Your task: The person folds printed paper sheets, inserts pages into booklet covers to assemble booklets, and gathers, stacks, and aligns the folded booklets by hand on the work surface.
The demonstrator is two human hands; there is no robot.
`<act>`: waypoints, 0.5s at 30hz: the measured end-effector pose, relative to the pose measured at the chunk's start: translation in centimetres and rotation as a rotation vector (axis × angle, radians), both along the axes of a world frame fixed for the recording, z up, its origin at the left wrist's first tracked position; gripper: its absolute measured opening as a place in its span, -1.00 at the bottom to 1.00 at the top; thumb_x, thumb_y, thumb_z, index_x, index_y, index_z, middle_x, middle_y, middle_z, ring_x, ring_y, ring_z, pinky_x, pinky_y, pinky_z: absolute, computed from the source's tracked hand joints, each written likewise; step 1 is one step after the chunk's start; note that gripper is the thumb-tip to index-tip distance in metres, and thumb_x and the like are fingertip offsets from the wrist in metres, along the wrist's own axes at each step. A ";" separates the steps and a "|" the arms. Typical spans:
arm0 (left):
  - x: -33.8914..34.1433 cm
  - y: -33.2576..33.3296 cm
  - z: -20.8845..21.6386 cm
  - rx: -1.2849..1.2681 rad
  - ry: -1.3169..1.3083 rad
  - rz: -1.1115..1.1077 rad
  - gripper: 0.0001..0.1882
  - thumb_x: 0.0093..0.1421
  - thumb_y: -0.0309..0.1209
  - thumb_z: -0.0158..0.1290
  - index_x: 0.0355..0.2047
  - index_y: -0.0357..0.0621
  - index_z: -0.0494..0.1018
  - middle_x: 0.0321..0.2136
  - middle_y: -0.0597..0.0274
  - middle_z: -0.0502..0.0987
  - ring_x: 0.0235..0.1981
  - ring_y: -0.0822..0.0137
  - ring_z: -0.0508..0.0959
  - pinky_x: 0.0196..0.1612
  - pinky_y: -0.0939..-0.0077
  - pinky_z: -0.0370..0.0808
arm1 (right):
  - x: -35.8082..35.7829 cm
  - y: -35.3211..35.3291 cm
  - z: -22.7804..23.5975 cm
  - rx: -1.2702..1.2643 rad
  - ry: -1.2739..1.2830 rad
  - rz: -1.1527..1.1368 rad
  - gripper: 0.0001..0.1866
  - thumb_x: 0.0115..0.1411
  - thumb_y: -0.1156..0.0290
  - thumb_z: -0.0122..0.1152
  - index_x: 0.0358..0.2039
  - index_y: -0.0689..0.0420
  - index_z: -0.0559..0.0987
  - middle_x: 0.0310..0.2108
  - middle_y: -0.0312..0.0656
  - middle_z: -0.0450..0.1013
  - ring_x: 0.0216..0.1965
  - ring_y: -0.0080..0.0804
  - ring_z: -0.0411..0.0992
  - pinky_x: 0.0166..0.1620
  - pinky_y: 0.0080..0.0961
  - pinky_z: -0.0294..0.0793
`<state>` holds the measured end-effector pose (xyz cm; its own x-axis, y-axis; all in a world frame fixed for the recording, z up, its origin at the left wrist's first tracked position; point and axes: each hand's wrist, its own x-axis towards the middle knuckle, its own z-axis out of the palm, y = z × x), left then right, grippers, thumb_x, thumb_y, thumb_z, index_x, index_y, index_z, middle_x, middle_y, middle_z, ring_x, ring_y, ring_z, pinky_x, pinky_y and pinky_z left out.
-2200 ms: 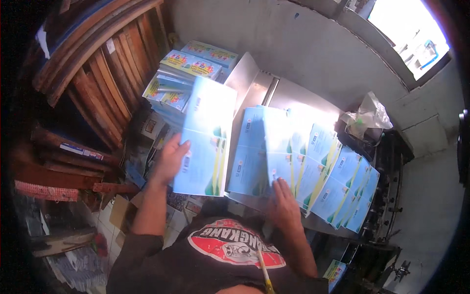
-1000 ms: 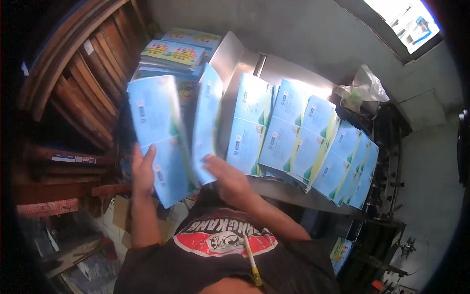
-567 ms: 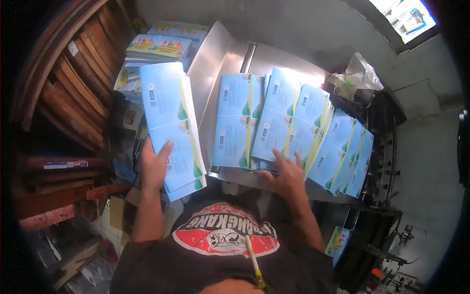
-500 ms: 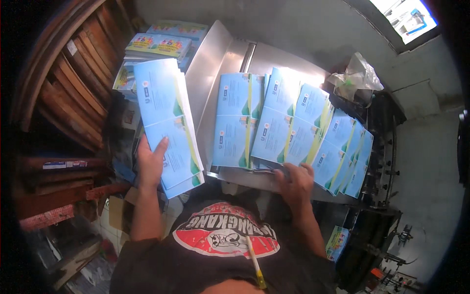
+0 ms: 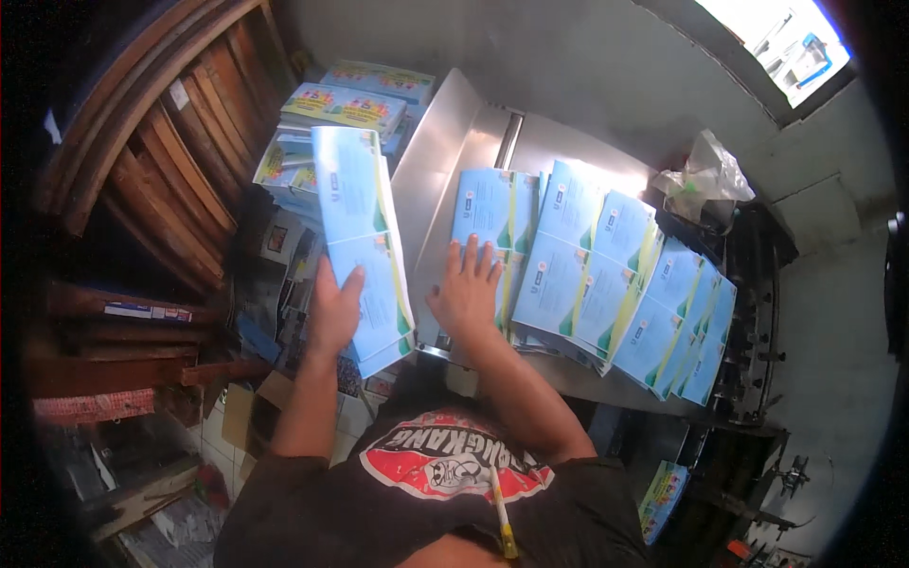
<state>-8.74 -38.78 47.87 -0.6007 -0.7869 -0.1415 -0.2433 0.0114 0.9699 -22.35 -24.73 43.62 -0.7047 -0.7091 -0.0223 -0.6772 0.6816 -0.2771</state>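
Note:
My left hand point(image 5: 333, 305) grips a small stack of long blue printed booklets point(image 5: 352, 189) by its near left edge, thumb on top. The held sheets hang over the left side of the metal table and are slightly fanned at their right edge. Fingers spread, my right hand point(image 5: 470, 289) lies on the leftmost blue booklet pile point(image 5: 485, 201) on the table, covering its near half. Beside that pile, a middle group of booklets point(image 5: 561, 256) overlaps unevenly. Farther right, more booklets point(image 5: 668, 312) are fanned out near the table's right end.
The metal table point(image 5: 554, 135) has a raised metal side plate point(image 5: 437, 133) on its left. Behind the held stack sit piles of colourful printed sheets point(image 5: 346, 106). A clear plastic bag point(image 5: 710, 175) stands at the back right, above dark machinery point(image 5: 757, 293). Wooden boards point(image 5: 166, 161) lean at the left.
My right hand has moved left from the near edge of the middle booklets onto the leftmost pile. The left hand still holds its stack. The whole view has shifted a little.

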 end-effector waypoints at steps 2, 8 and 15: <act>0.6 -0.3 -1.1 -0.091 0.056 -0.033 -0.62 0.29 -0.41 0.01 0.06 -0.32 0.29 -0.14 0.01 0.54 -0.14 0.25 0.54 -0.03 0.33 0.45 | -0.7 0.3 0.6 0.025 -0.019 -0.034 -0.19 0.14 0.29 0.16 0.35 0.28 0.08 0.35 0.31 -0.04 0.37 0.29 -0.05 0.33 0.21 -0.02; -1.9 1.8 0.5 -0.224 0.181 -0.088 -0.30 0.27 -0.52 -0.03 0.37 -0.23 -0.03 0.14 -0.23 0.37 0.15 0.05 0.44 0.16 0.28 0.35 | -3.1 2.9 2.0 -0.244 0.079 -0.044 -0.34 0.16 0.59 -0.08 0.29 0.42 0.09 0.12 0.41 0.28 0.14 0.20 0.33 0.13 -0.08 0.39; -5.1 2.5 -1.9 0.062 0.260 -0.293 -0.50 0.38 -0.16 -0.05 0.08 -0.38 0.42 -0.14 0.10 0.59 -0.25 0.45 0.52 -0.09 0.52 0.45 | 2.3 2.2 8.7 -0.213 -0.393 0.081 -0.41 0.16 0.62 -0.11 0.24 0.47 0.13 -0.06 0.39 0.41 -0.20 0.26 0.50 -0.13 -0.04 0.55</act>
<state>-13.87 -36.27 45.99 -0.8208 -0.5712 0.0032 0.0154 -0.0165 0.9997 -20.09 -22.55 52.36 -0.6139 -0.7795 -0.1245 -0.5413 0.5305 -0.6523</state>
